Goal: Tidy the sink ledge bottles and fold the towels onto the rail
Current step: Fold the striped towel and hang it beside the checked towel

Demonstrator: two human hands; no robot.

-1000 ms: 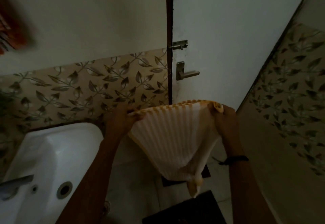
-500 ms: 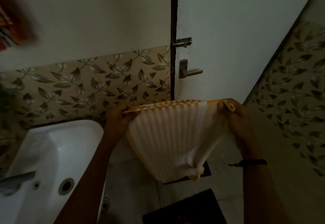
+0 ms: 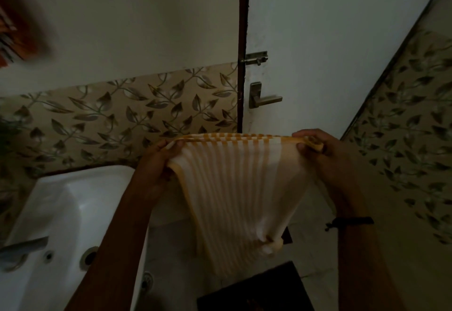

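A white towel with orange stripes (image 3: 239, 188) hangs in front of me, folded, its top edge stretched level between both hands. My left hand (image 3: 156, 164) pinches the top left corner. My right hand (image 3: 325, 156) grips the bunched top right corner. The lower end of the towel hangs down to a point above the floor. No rail and no bottles are in view.
A white sink (image 3: 56, 225) with a tap (image 3: 22, 246) sits at the lower left. A closed door with a lever handle (image 3: 263, 96) and a bolt (image 3: 255, 57) stands straight ahead. Leaf-patterned tiles cover the walls. A dark mat (image 3: 256, 291) lies on the floor. A blurred reddish cloth (image 3: 14, 24) hangs top left.
My hands have drawn apart and the towel's top edge is now stretched wider and flatter. The hanging end has risen a little.
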